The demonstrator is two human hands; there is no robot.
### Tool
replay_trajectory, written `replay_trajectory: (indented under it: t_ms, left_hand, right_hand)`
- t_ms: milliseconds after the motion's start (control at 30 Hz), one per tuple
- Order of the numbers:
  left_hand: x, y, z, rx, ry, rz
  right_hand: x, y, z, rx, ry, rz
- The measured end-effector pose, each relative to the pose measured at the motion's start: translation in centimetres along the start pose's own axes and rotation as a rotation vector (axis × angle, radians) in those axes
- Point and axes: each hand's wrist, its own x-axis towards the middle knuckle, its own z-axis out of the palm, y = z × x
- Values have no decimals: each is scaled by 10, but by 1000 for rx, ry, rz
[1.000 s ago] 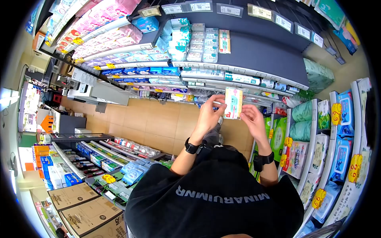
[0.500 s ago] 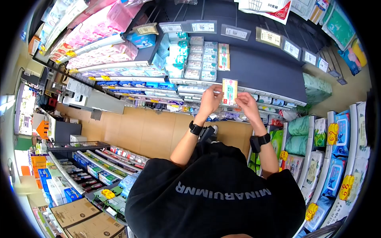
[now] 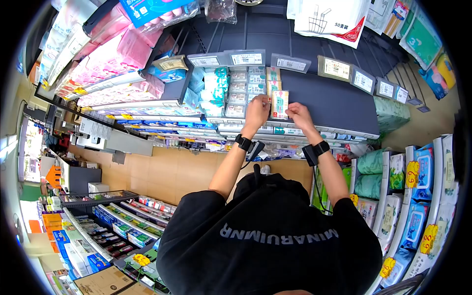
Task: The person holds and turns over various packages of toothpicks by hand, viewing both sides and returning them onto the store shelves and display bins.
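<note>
The small pack is between the left hand, at 9 o'clock, and right hand, at 4; I can't tell if they grip. Pushing hard could knock the row of packs at 12.

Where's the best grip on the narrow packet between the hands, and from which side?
Probably grip the packet by its long edges, one hand from each side: it is flat and narrow, the left hand and right hand flank those edges, and similar packets crowd its far end.
</note>
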Motion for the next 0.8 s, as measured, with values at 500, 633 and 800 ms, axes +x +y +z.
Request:
replay_trajectory:
  t_ms: [500,633,800]
  left_hand:
    - [39,-3,1,453,-200,346]
    - [45,-7,9,509,-234,410]
    - [50,-12,12,587,-347,354]
  right_hand:
    - [43,39,5,-141,-42,56]
    - [33,21,5,-277,-37,51]
    - [20,1,11,-486,-56,16]
